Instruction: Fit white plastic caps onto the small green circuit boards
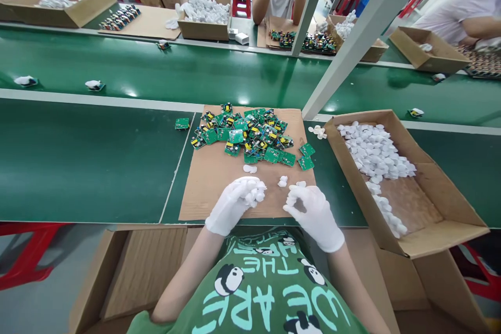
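Cardboard (211,180): this sheet is lying flat in front of me on the green table (97,167); I believe it is giving the parts one tidy place and is protecting the surface below.
Left hand (237,202): in its white glove, it is curling round a small cluster of white pieces (255,195); probably the palm is serving as a little store, so that I am not reaching for each piece separately.
Right hand (315,215): it is hanging apart from the left one, thumb and forefinger bending toward each other like a ring; whether the tips are pinching something, I cannot tell. One loose piece (300,183) is lying just beyond them.
Carton (442,182): it is standing on my right side, turned at an angle; I think this is bringing its many white pieces near to my right hand.
Circuit boards (245,134): their heap is occupying the far part of the sheet, perhaps for leaving the near part to my hands. One board (182,123) is lying apart, on the left.
Board faces: some are showing flat bright green; others are showing yellow blocks and dark components.
White shapes: these are looking small, rounded and matt; finer details are too small to tell.
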Available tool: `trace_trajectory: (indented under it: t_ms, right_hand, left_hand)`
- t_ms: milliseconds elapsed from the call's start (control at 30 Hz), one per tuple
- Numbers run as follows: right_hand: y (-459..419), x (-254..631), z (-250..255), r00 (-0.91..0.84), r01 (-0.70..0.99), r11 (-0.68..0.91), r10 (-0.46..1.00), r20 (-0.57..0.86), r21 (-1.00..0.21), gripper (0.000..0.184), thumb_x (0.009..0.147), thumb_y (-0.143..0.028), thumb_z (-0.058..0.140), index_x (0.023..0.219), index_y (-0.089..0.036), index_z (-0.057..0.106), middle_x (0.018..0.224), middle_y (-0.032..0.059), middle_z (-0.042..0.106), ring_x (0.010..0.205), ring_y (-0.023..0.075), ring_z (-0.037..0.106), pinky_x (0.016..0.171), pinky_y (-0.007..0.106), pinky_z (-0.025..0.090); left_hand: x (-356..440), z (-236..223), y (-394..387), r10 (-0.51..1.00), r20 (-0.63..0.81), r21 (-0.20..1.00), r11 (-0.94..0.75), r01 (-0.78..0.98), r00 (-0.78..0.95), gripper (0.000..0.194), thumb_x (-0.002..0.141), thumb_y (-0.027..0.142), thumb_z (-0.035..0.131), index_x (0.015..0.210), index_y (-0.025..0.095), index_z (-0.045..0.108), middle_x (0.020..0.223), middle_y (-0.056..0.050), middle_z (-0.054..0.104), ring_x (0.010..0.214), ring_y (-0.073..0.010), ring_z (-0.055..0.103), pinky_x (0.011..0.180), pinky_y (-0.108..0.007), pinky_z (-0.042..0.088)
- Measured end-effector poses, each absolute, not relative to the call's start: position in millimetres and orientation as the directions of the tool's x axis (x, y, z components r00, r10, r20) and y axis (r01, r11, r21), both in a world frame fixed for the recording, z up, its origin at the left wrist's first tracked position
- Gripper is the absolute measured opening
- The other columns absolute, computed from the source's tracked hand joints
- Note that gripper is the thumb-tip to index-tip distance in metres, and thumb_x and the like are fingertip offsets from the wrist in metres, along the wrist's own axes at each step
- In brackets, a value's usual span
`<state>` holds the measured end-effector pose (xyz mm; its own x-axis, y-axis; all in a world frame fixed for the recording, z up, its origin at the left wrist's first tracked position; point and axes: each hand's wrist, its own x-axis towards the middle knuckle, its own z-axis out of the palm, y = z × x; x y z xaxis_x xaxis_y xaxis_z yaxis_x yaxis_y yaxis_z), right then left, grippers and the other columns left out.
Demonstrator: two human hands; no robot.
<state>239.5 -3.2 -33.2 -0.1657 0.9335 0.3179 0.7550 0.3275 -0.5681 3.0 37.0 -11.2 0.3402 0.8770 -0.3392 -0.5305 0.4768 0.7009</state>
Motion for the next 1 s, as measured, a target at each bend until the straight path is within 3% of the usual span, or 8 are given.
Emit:
trace_trajectory:
  t_ms: [67, 133, 267, 333, 467, 600, 767, 1000]
  right_hand:
    - [-1.6, 238.5, -38.4, -0.263, 0.816, 0.426, 0.876, 0.404, -0.391, 0.008, 0.085, -0.024, 0.069, 0.092, -0.023, 0.068, 0.11, 0.0087, 0.071, 0.097, 0.0256, 0.062, 0.092, 0.044, 0.051]
    - [-0.4, 236.6, -36.3, -0.298, 0.826, 0.45, 0.859, 0.417, -0.338, 0.017, 0.084, -0.023, 0.07, 0.102, -0.024, 0.07, 0.121, 0.0101, 0.068, 0.106, 0.0285, 0.061, 0.096, 0.047, 0.049]
    - [0.5, 219.9, -20.3, -0.221, 0.679, 0.375, 0.924, 0.312, -0.631, 0.061, 0.082, -0.029, 0.072, 0.138, -0.025, 0.05, 0.129, 0.0115, 0.064, 0.104, 0.0268, 0.065, 0.101, 0.048, 0.047]
    - [1.5, 205.0, -13.4, -0.174, 0.572, 0.295, 0.955, 0.238, -0.765, 0.068, 0.079, -0.031, 0.075, 0.141, -0.025, 0.047, 0.128, 0.0105, 0.064, 0.098, 0.0247, 0.067, 0.1, 0.045, 0.05]
    - [4.4, 179.0, -6.9, -0.073, 0.449, 0.175, 0.985, 0.159, -0.876, 0.047, 0.071, -0.024, 0.078, 0.115, -0.025, 0.061, 0.106, 0.0051, 0.071, 0.095, 0.024, 0.067, 0.094, 0.041, 0.052]
    - [6.1, 170.9, -2.4, -0.044, 0.25, 0.033, 0.999, 0.022, -0.968, 0.031, 0.068, -0.02, 0.075, 0.095, -0.023, 0.06, 0.077, -0.0025, 0.063, 0.069, 0.0162, 0.062, 0.075, 0.033, 0.055]
    - [6.2, 171.6, -1.8, -0.024, 0.1, 0.062, 0.998, 0.06, -0.993, 0.02, 0.073, -0.018, 0.066, 0.088, -0.023, 0.054, 0.071, -0.0043, 0.057, 0.064, 0.0131, 0.059, 0.066, 0.028, 0.054]
    - [-0.2, 172.2, -10.6, 0.105, 0.543, 0.333, 0.884, 0.455, -0.771, 0.018, 0.08, -0.013, 0.059, 0.094, -0.024, 0.058, 0.093, 0.0055, 0.069, 0.084, 0.0184, 0.067, 0.076, 0.033, 0.057]
  left_hand:
    - [6.0, -8.4, 36.2, 0.853, -0.349, 0.654, 0.518, -0.552, 0.388, 0.039, 0.074, 0.043, 0.079, 0.096, 0.012, 0.069, 0.094, -0.011, 0.067, 0.072, -0.0147, 0.06, 0.06, -0.024, 0.041]
    - [8.6, -4.6, 35.4, 0.841, -0.336, 0.639, 0.534, -0.554, 0.423, 0.035, 0.072, 0.036, 0.082, 0.094, 0.013, 0.067, 0.09, -0.008, 0.065, 0.072, -0.0139, 0.058, 0.061, -0.024, 0.04]
    - [15.3, -2.5, 33.2, 0.876, -0.237, 0.748, 0.44, -0.497, 0.42, 0.026, 0.077, 0.034, 0.078, 0.084, 0.013, 0.064, 0.078, -0.005, 0.061, 0.072, -0.0144, 0.055, 0.063, -0.025, 0.041]
    - [18.5, -5.8, 31.1, 0.889, -0.185, 0.795, 0.386, -0.468, 0.418, 0.025, 0.08, 0.035, 0.076, 0.083, 0.013, 0.065, 0.079, -0.006, 0.061, 0.072, -0.0146, 0.055, 0.065, -0.026, 0.042]
    - [18.7, -14.2, 26.3, 0.92, -0.176, 0.817, 0.335, -0.469, 0.35, 0.031, 0.078, 0.034, 0.078, 0.1, 0.014, 0.069, 0.08, -0.004, 0.063, 0.075, -0.0159, 0.057, 0.074, -0.029, 0.048]
    - [13.7, -14.8, 23.2, 0.907, -0.213, 0.766, 0.385, -0.515, 0.362, 0.038, 0.075, 0.034, 0.08, 0.106, 0.014, 0.07, 0.08, -0.004, 0.063, 0.071, -0.0139, 0.058, 0.068, -0.027, 0.05]
    - [13.7, -11.9, 22.3, 0.885, -0.201, 0.716, 0.426, -0.553, 0.421, 0.036, 0.076, 0.036, 0.079, 0.104, 0.015, 0.072, 0.089, -0.008, 0.068, 0.078, -0.0186, 0.064, 0.071, -0.032, 0.055]
    - [23.8, -16.0, 25.2, 0.946, -0.2, 0.83, 0.302, -0.468, 0.257, 0.031, 0.077, 0.029, 0.078, 0.104, 0.015, 0.072, 0.077, -0.005, 0.069, 0.07, -0.0157, 0.061, 0.072, -0.031, 0.053]
